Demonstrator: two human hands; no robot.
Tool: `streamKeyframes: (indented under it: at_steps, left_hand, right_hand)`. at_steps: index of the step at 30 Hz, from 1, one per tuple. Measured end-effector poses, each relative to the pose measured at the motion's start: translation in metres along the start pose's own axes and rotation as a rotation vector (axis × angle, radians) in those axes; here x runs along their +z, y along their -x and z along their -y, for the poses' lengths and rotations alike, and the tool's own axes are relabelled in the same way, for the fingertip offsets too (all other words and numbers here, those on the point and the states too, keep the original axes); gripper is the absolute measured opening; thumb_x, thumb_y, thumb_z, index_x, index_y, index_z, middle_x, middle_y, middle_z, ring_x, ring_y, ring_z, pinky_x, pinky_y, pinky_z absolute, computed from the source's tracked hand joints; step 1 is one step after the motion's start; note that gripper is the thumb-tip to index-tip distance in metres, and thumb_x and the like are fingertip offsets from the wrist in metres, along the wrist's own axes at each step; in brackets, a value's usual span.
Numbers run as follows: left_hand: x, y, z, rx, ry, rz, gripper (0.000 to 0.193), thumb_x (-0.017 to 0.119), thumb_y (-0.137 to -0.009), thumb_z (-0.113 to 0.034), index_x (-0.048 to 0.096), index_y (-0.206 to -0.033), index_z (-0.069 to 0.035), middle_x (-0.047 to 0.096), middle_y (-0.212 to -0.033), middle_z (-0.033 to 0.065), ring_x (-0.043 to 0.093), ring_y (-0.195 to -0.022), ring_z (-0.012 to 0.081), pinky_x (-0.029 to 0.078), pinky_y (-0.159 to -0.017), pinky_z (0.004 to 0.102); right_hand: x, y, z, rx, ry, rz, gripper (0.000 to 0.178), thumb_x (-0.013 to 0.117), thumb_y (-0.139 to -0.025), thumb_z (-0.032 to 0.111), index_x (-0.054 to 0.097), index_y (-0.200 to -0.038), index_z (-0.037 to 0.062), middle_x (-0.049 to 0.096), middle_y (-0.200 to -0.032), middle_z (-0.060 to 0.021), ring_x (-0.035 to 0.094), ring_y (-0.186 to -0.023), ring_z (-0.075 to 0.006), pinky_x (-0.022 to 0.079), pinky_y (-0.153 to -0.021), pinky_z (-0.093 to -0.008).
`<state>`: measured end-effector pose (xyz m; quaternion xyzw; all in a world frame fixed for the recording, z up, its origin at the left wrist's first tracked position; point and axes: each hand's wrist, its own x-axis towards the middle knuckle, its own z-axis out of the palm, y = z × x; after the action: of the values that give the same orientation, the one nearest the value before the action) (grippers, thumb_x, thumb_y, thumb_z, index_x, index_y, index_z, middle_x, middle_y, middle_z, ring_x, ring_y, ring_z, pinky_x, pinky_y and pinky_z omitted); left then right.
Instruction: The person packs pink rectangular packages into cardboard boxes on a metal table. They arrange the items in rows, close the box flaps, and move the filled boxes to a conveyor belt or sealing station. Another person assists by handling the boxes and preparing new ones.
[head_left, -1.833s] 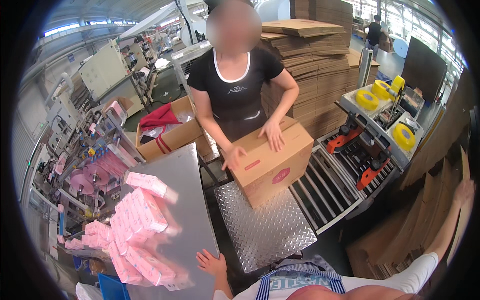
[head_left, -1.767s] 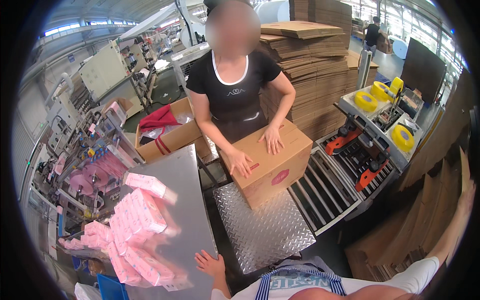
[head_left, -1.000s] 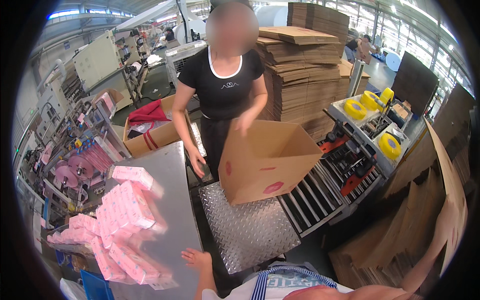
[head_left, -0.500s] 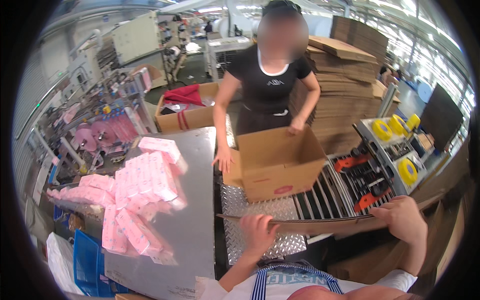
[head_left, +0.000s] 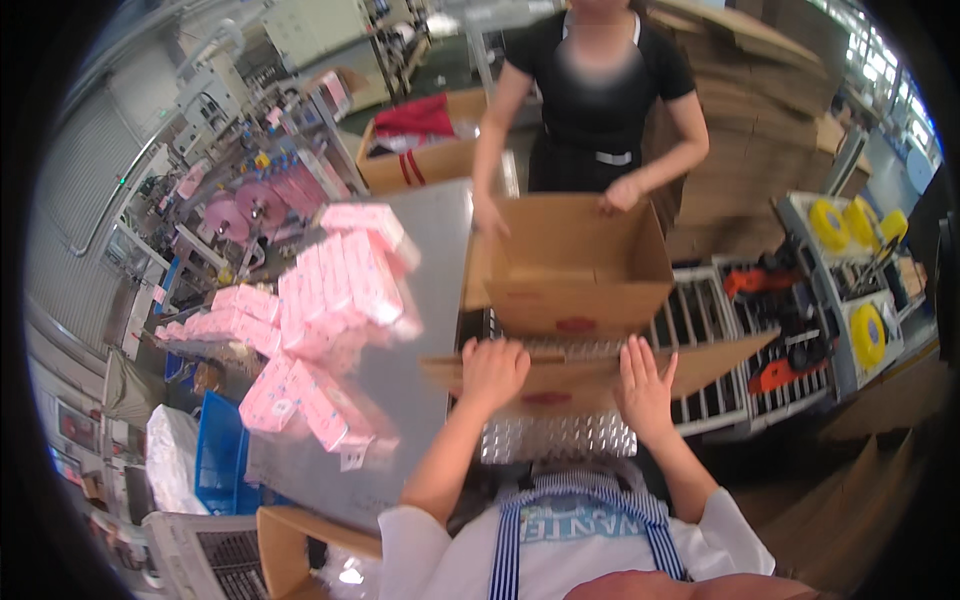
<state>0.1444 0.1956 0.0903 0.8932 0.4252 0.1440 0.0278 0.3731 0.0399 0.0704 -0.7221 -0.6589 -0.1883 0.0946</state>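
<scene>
A folded-flat cardboard box (head_left: 572, 380) stands on edge in front of me, above a diamond-patterned metal plate (head_left: 560, 440). My left hand (head_left: 494, 374) is closed over its upper edge, near the left end. My right hand (head_left: 645, 388) lies against its near face with the fingers stretched out and apart. Just beyond it sits an opened-up cardboard box (head_left: 575, 310), with its top open. A co-worker in a black top holds that box's far rim with one hand (head_left: 622, 194); the other hand (head_left: 490, 217), blurred, is at its left side.
Pink soft packs (head_left: 335, 290) are heaped on the metal table (head_left: 430, 290) at left. To the right run a roller conveyor (head_left: 705, 390) with orange-and-black parts and a shelf with yellow tape rolls (head_left: 868, 335). Stacked cardboard (head_left: 745, 140) stands behind the co-worker. A blue basket (head_left: 222, 455) is at lower left.
The flat box has swung in front of me, closer to the open box. My right hand has moved left from its right end onto its face. My view has shifted.
</scene>
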Motion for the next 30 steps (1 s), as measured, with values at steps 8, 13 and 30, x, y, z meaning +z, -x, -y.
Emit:
streamKeyframes:
  at_steps: [8,13,30]
  left_hand:
    - [0.007,-0.066,0.006,-0.148,-0.043,0.404,0.034,0.050,-0.089,-0.041,0.064,-0.091,-0.010,0.067,-0.090,0.0135,0.063,-0.087,0.0344,0.049,-0.072,0.0472]
    - [-0.026,-0.034,0.034,-0.183,0.066,0.542,0.034,0.052,-0.089,-0.037,0.065,-0.086,-0.006,0.065,-0.089,0.0183,0.062,-0.087,0.0368,0.049,-0.074,0.0478]
    - [0.154,0.056,-0.020,0.212,0.399,0.133,0.022,0.060,-0.078,-0.022,0.069,-0.094,-0.010,0.062,-0.112,0.0106,0.058,-0.103,0.0286,0.042,-0.092,0.0427]
  right_hand:
    - [-0.027,0.001,-0.014,0.086,-0.437,-0.075,0.020,0.070,-0.071,0.017,0.058,-0.087,0.0122,0.054,-0.079,-0.0018,0.052,-0.082,-0.0232,0.032,-0.096,-0.0485]
    - [-0.094,0.020,-0.055,-0.007,-0.587,0.130,0.014,0.070,-0.069,0.015,0.056,-0.072,0.0143,0.054,-0.074,-0.0008,0.053,-0.078,-0.0214,0.034,-0.090,-0.0398]
    - [0.012,0.053,-0.090,-0.034,-0.404,1.163,0.057,0.054,-0.085,0.057,0.059,-0.117,0.0107,0.049,-0.126,-0.0196,0.043,-0.119,-0.0360,0.033,-0.099,-0.0512]
